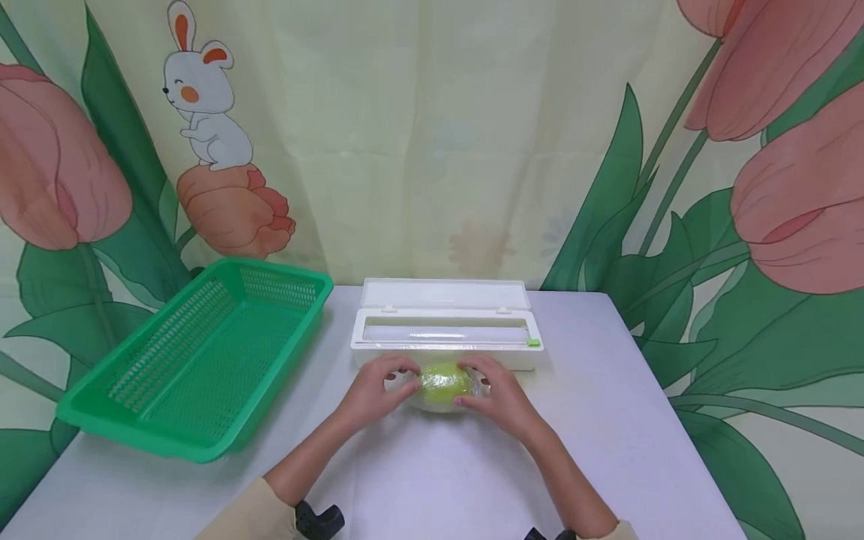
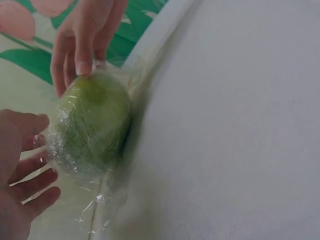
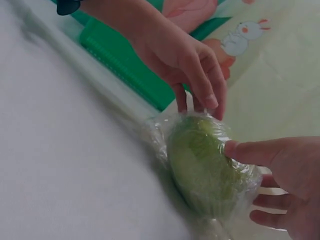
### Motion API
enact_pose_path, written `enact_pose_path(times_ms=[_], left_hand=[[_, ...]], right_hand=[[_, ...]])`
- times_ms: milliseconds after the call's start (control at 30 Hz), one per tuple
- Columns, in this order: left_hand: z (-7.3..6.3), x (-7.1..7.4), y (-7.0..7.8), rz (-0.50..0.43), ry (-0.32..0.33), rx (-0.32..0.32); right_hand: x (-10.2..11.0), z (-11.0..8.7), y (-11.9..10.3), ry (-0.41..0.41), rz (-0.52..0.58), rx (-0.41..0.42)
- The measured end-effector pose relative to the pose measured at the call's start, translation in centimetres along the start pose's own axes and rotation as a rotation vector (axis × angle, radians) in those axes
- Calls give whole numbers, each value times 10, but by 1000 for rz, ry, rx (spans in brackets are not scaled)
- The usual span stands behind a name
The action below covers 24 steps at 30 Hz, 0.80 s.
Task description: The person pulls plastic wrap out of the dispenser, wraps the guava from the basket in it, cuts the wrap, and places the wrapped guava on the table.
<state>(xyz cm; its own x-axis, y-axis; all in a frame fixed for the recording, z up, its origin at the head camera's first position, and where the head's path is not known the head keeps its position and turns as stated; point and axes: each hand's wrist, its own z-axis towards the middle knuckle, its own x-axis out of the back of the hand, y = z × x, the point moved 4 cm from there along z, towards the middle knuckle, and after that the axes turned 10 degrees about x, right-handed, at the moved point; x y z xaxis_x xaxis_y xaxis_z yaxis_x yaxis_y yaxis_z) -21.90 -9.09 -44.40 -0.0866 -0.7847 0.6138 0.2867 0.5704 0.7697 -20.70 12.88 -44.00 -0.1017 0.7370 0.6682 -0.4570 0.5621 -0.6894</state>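
Observation:
A green fruit wrapped in shiny cling film lies on the table between the two hands, in front of a white cling film dispenser. My left hand holds its left end, thumb and forefinger at the film. From the left wrist view, loose film trails off the near end of the fruit. My right hand grips the right end, with its thumb on the film and the other fingers behind, as the right wrist view shows. The dispenser's lid stands open, and a roll of film shows inside.
A green plastic basket with perforated sides stands at the left of the white-covered table. On the dispenser's right end sits a small green slider. Behind the table hangs a curtain printed with tulips and a rabbit.

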Motion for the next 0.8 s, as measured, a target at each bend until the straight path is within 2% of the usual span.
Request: enact_pose_path(times_ms=[200, 433, 567, 800], left_hand=[[-3, 4, 5, 106, 37, 6], [-4, 15, 14, 234, 58, -62], [-6, 21, 18, 251, 67, -96], [-4, 18, 16, 270, 11, -72]], right_hand=[[6, -5, -6, 47, -58, 16], [13, -2, -15, 23, -115, 36], [16, 0, -18, 5, -145, 54], [17, 0, -15, -1, -163, 64]])
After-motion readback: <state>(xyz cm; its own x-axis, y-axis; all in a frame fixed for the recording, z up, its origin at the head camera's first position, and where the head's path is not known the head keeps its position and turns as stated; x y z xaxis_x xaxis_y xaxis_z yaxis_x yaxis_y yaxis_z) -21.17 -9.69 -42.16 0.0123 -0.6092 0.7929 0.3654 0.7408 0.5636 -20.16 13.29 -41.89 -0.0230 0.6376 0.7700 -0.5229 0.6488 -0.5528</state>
